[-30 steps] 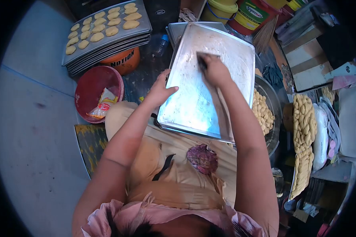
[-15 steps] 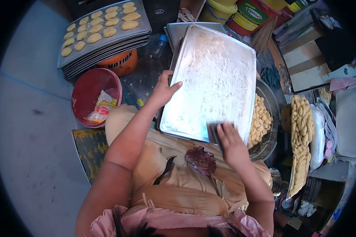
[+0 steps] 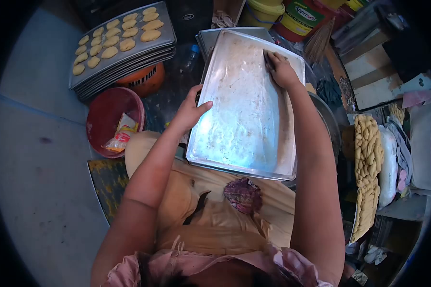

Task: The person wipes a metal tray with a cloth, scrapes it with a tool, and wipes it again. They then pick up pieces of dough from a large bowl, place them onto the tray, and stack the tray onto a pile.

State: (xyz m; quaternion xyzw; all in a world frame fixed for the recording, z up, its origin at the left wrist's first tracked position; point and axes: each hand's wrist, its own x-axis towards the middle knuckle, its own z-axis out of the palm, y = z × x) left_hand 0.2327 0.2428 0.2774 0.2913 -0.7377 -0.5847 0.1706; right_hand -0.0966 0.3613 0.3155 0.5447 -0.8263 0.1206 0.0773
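A worn metal baking tray (image 3: 237, 115) lies across my lap and knees, its surface scuffed and stained. My left hand (image 3: 191, 111) is closed on its left edge, thumb over the rim and fingers underneath. Near the far right corner, my right hand (image 3: 283, 71) presses a thin dark scraper (image 3: 268, 60) flat against the tray; its exact kind is hard to make out. Other trays (image 3: 206, 40) show beneath and behind this one. My right forearm covers most of the large basin (image 3: 328, 115) at the right, and its contents are hidden.
At the far left, stacked trays (image 3: 124, 60) carrying dough pieces rest on an orange bucket (image 3: 143, 80). A red tub (image 3: 103, 115) holds a plastic bag. Braided dough (image 3: 368, 153) lies on the right. A crumpled purple cloth (image 3: 244, 195) is on my lap; margarine tubs (image 3: 299, 19) stand behind.
My right hand has slid the scraper from the tray's near edge up to its far right corner. The tray has shifted slightly left, and my forearm now covers the basin's dough pieces.
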